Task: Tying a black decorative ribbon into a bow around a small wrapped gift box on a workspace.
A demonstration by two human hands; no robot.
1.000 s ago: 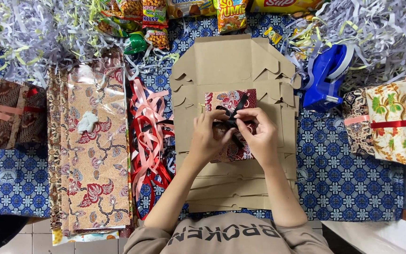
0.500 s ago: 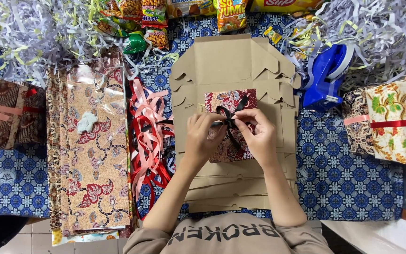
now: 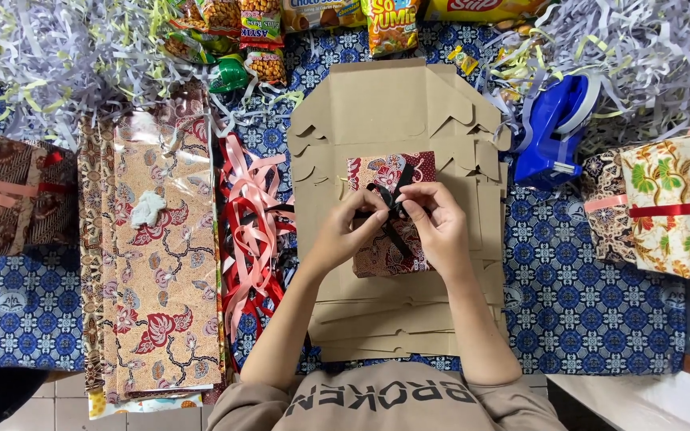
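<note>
centre frame: black ribbon [image 3: 393,209] pinched by left hand [image 3: 343,233] and right hand [image 3: 439,226] over small batik-wrapped box [image 3: 389,214]; hands drawn slightly closer than before, bow tightening.

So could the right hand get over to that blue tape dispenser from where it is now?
Probably yes. The right hand is busy on the black ribbon, but only flat cardboard lies between it and the tape dispenser.

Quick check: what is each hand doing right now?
Left hand: closed, pinching the black ribbon on the wrapped box.
Right hand: closed, pinching the same ribbon.
</note>
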